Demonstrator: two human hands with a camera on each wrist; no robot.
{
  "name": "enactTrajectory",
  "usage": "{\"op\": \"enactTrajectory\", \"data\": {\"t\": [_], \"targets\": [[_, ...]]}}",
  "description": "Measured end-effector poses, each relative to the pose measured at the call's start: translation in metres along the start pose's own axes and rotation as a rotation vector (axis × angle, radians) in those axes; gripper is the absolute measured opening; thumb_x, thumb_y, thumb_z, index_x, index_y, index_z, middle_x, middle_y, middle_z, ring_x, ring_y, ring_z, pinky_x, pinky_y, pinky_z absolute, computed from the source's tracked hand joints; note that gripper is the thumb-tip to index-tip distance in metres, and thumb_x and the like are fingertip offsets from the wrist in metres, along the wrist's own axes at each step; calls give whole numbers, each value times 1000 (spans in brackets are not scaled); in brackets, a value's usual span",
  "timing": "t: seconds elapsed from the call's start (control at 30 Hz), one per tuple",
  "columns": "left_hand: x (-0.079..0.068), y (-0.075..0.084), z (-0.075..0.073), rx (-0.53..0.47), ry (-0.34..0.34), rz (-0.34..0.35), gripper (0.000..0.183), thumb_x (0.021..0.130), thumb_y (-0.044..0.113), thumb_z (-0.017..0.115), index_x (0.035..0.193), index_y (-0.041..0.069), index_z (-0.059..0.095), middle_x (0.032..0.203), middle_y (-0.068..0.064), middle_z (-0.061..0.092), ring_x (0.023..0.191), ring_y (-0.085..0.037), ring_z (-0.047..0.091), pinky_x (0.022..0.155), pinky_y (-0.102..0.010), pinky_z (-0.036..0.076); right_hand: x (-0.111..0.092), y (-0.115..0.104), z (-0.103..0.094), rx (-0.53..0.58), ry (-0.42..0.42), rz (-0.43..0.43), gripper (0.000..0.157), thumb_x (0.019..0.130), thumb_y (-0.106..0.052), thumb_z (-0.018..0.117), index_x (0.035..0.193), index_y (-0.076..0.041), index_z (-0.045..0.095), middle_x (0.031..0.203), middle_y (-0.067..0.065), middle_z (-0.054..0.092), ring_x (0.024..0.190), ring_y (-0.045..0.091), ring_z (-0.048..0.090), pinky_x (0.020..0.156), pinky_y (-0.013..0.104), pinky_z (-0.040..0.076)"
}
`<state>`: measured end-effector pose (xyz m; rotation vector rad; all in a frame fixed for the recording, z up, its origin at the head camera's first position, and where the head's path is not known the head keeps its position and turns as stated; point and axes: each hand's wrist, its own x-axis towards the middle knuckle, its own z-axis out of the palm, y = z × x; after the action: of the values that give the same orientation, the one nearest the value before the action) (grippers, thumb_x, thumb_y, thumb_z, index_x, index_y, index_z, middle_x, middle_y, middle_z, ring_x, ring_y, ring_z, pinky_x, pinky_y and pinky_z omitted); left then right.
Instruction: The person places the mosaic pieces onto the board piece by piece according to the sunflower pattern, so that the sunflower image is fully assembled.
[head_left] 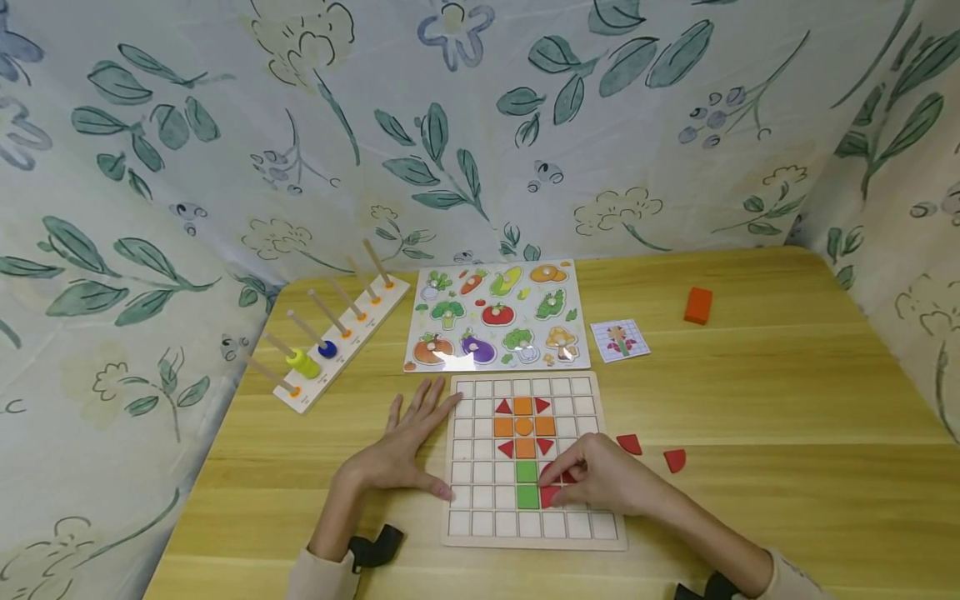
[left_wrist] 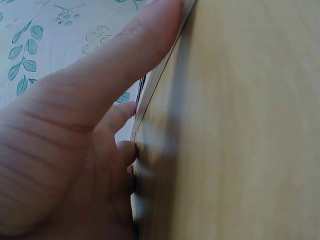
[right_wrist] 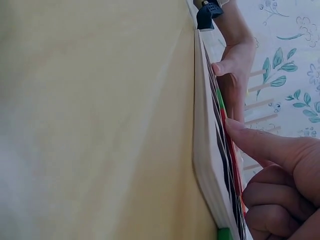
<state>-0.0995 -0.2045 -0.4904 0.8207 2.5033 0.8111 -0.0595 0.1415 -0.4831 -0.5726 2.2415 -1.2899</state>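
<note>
A wooden grid board [head_left: 461,533] lies on the table, with orange squares [head_left: 522,406] and an orange circle [head_left: 523,427] forming a cross, small red triangles [head_left: 504,407] around it and two green squares [head_left: 528,497] below. My right hand [head_left: 607,479] is over the board's lower right, thumb and index finger pinching a red piece [head_left: 550,497] beside the lower green square. Other red pieces there are partly hidden by the fingers. With fingers spread, my left hand [head_left: 397,450] rests at the board's left edge; its thumb [left_wrist: 130,45] touches the edge.
Two loose red quarter-round pieces [head_left: 675,461] lie right of the board. Behind it are a vegetable puzzle [head_left: 498,292] and a pattern card [head_left: 619,340]. An orange block [head_left: 698,306] sits at the back right; a peg stand [head_left: 341,342] with rings is at the left.
</note>
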Motion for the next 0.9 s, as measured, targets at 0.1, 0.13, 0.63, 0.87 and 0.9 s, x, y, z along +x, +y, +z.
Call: {"op": "enactTrajectory", "data": {"t": [0.1,0.13,0.63,0.87,0.9], "targets": [[0,0,0,3,-1,-1,133,70,51,93,168,19,10,175,-12,-16,160,-38,-21,121,-71,-19,0,1,1,-9,-1,5,12,83,-18,87,94,-21,85,59,-9,46,55,0,37,51,15,28],[0,0,0,5,0,0,133,70,50,93,168,19,10,175,-12,-16,160,-39,-21,121,-71,-19,-1,1,1,-11,-3,5,12,83,-18,87,94,-21,85,59,-9,45,55,0,36,51,15,28],[-1,-1,1,8,6,2,133,70,51,93,168,19,10,174,-13,-16,160,-39,-21,121,-71,-19,-27,8,-56,14,-11,74,19,88,-24,83,104,-14,83,58,-5,33,54,5,33,51,20,27],[0,-3,1,16,2,13,132,71,50,93,168,19,10,175,-15,-14,160,-40,-19,121,-72,-17,-45,29,-70,2,-39,101,18,81,-19,89,95,-12,81,59,-7,30,57,3,31,53,22,27],[0,-3,1,17,2,15,132,71,50,93,168,19,9,175,-15,-14,160,-40,-19,121,-72,-17,-47,31,-70,9,-46,104,18,79,-18,89,94,-11,80,59,-7,31,56,3,31,52,21,27]]}}
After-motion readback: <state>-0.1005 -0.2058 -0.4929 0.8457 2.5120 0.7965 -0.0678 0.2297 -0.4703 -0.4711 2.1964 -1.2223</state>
